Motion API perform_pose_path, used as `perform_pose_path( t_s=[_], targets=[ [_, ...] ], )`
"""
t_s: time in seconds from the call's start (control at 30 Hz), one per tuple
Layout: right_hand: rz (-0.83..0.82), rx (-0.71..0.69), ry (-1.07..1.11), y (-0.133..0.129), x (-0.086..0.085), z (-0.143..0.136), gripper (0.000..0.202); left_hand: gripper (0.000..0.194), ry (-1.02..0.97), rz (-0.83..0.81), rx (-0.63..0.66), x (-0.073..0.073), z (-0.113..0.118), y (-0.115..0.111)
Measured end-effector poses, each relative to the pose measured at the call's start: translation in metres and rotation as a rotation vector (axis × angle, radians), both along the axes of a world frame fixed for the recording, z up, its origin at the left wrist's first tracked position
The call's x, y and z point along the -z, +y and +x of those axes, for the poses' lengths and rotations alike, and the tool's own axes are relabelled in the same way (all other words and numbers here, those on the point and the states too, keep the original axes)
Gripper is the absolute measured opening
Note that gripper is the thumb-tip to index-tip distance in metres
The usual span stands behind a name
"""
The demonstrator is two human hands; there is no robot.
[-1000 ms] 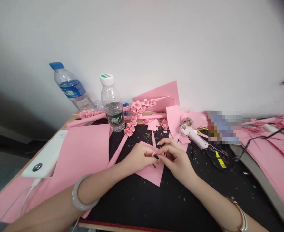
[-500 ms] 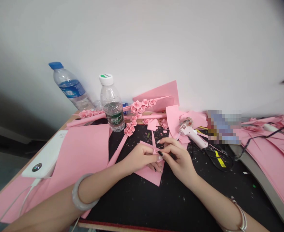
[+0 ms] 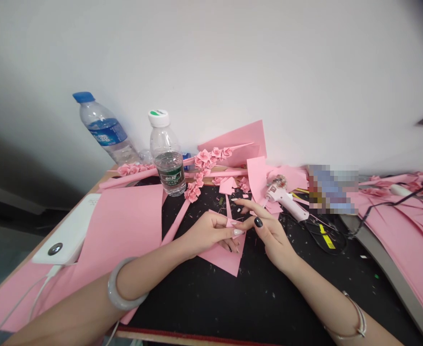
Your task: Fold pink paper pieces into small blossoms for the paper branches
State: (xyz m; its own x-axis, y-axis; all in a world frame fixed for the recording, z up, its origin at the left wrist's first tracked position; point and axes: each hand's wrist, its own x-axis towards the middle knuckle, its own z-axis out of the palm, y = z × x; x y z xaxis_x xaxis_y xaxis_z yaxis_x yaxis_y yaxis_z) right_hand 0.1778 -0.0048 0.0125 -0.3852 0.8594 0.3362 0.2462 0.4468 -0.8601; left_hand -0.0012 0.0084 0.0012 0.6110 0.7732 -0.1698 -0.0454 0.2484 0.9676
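Observation:
My left hand (image 3: 216, 234) is closed in a pinch on a small pink paper strip (image 3: 230, 222), mostly hidden by the fingers. Beside it my right hand (image 3: 269, 230) has its fingers apart, thumb lifted, with the index fingertip touching at the left hand's pinch. Beneath the hands lies a pink paper sheet (image 3: 225, 259) on the black mat (image 3: 254, 307). Just beyond them rests a small folded pink paper piece (image 3: 228, 185). A pink paper stem with folded flowers (image 3: 193, 191) lies to the left of it.
A water bottle with a white cap (image 3: 167, 163) stands at the back, and a blue-capped bottle (image 3: 105, 129) leans on the wall. A glue gun (image 3: 288, 202) with its black cord lies right of the hands. At left, a white power bank (image 3: 67, 235) borders a large pink sheet (image 3: 125, 221).
My right thumb has lifted off the pinch and the right fingers have spread. My left hand stays in nearly the same place, still pinching the paper.

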Motion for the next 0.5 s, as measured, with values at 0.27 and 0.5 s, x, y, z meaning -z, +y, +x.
perform_pose_path(
  t_s=[0.27, 0.5],
  targets=[
    [-0.045, -0.049, 0.044, 0.0041, -0.0013, 0.004, 0.037, 0.024, -0.005, 0.021, 0.031, -0.0002, -0.0001, 0.0016],
    [-0.187, 0.01, -0.074, 0.008, 0.0059, -0.001, 0.016, 0.024, 0.037, -0.002, 0.119, -0.0022, -0.0018, 0.0025]
  ],
)
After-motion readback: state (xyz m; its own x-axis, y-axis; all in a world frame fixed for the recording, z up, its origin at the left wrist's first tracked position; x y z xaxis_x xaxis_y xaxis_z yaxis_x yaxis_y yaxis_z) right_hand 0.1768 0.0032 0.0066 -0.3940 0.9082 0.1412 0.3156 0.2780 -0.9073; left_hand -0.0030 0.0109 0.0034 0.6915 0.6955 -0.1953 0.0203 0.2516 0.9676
